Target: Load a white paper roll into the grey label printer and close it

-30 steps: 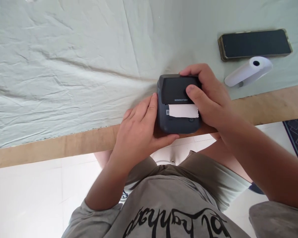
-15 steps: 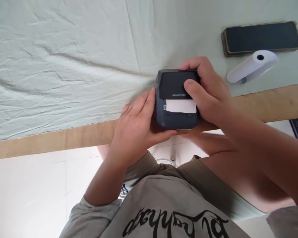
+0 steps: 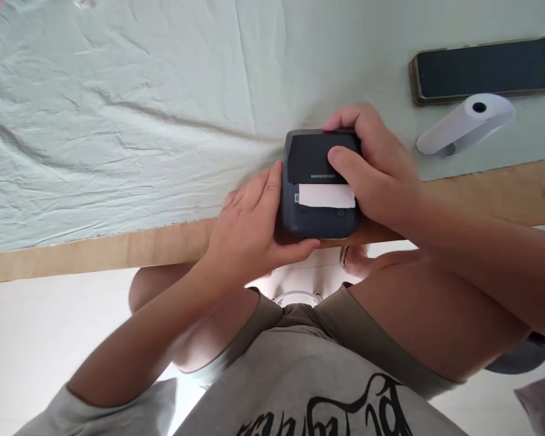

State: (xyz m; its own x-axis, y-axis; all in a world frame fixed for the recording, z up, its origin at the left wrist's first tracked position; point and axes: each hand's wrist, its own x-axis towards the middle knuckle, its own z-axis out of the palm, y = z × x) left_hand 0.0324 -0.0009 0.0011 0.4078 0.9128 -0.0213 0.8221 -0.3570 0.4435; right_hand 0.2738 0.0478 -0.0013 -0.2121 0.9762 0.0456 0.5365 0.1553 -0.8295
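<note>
A dark label printer [image 3: 318, 221] sits at the table's front edge, its black lid closed. White paper [image 3: 327, 195] sticks out of the slot below the lid and lies over the printer's front. My left hand [image 3: 249, 224] rests against the printer's left side, thumb along its near edge and fingers stretched out. Over the upper right corner, my right hand [image 3: 376, 163] grips the printer, with the thumb on top of the lid and the fingers round the far edge. The right hand hides that corner of the lid.
To the right, a partly unrolled roll of white paper [image 3: 454, 130] lies on the pale green cloth [image 3: 163, 72]. Behind it is a phone [image 3: 490, 69] in a case. The wooden table edge [image 3: 95, 245] runs along the front, above my knees.
My right thumb has shifted slightly left on the lid. The camera view has moved a little; the printer and paper otherwise look the same.
</note>
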